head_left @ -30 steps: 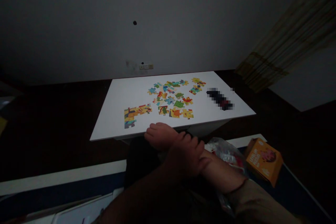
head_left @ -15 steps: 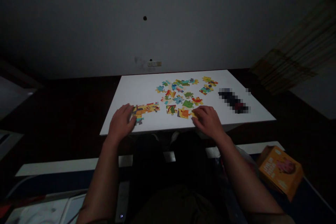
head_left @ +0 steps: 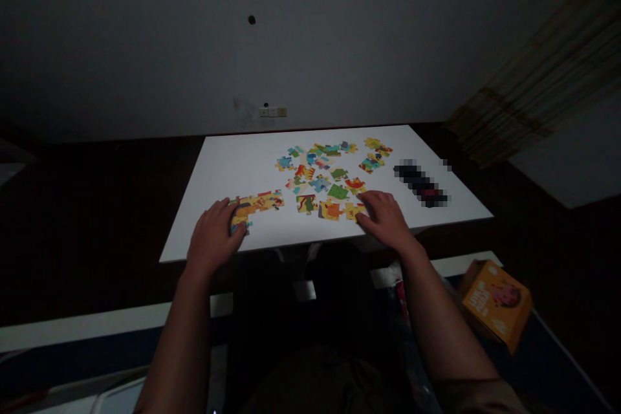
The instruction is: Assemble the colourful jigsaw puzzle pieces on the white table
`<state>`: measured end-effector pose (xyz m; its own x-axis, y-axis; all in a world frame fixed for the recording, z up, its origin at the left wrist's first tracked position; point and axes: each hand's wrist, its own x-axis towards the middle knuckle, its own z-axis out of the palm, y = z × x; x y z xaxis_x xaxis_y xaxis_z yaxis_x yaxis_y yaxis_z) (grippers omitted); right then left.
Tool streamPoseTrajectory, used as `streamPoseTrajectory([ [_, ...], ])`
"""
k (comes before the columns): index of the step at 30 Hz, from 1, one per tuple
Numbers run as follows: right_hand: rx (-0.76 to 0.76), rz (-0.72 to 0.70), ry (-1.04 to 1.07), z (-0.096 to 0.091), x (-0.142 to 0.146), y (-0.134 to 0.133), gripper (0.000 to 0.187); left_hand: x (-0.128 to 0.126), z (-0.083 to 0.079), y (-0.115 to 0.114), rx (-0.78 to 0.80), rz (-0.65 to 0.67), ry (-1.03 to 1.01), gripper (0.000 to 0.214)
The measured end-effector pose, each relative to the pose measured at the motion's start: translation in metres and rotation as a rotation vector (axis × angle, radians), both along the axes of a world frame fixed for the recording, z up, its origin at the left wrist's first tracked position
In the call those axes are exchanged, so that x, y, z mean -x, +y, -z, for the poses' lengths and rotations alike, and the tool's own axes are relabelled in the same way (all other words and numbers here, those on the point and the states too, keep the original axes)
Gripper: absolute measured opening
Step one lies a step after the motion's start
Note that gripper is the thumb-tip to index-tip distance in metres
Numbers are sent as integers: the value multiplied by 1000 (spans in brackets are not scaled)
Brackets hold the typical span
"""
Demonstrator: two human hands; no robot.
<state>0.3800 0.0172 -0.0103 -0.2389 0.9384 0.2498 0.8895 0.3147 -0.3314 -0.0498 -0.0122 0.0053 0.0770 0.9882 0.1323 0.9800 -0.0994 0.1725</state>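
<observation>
My left hand [head_left: 213,234] rests on the left of the white table, thumb and fingers apart around the left end of a joined strip of jigsaw pieces [head_left: 264,201]. Its thumb lies over the lower piece of that strip, hiding part of it. At the near edge, my right hand [head_left: 387,217] is open, its thumb touching the side of a yellow puzzle piece [head_left: 354,211]. Left of that piece lies an orange puzzle piece [head_left: 330,210], beside a green and red puzzle piece [head_left: 306,204]. Several loose pieces, among them a green one [head_left: 338,192], spread behind them.
The white table [head_left: 223,165] has its near edge close to my legs. A dark pixelated object [head_left: 421,184] lies on its right side. An orange puzzle box [head_left: 497,304] stands at the lower right, below table height. Behind the table is a wall with sockets [head_left: 273,112].
The whole view has shifted a little. My left thumb now covers more of the strip's lower piece. My right fingers have drawn back, so more of the yellow piece shows.
</observation>
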Motion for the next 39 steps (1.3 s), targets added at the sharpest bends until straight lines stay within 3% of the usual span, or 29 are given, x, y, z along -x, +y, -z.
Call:
streamPoseTrajectory([
  [9, 9, 12, -8, -5, 1, 1, 35, -3, 3, 1, -19, 1, 10, 53],
  [19, 21, -184, -31, -8, 88, -33, 39, -5, 1, 4, 6, -32, 11, 52],
  [30, 32, -148, 48, -1, 64, -41, 32, -3, 2, 5, -11, -30, -20, 54],
  [35, -15, -112, 17, -8, 62, -32, 42, -1, 4, 6, -7, -22, -20, 54],
  [39, -72, -75, 7, -17, 71, -25, 32, -2, 1, 5, 3, -18, -38, 58],
])
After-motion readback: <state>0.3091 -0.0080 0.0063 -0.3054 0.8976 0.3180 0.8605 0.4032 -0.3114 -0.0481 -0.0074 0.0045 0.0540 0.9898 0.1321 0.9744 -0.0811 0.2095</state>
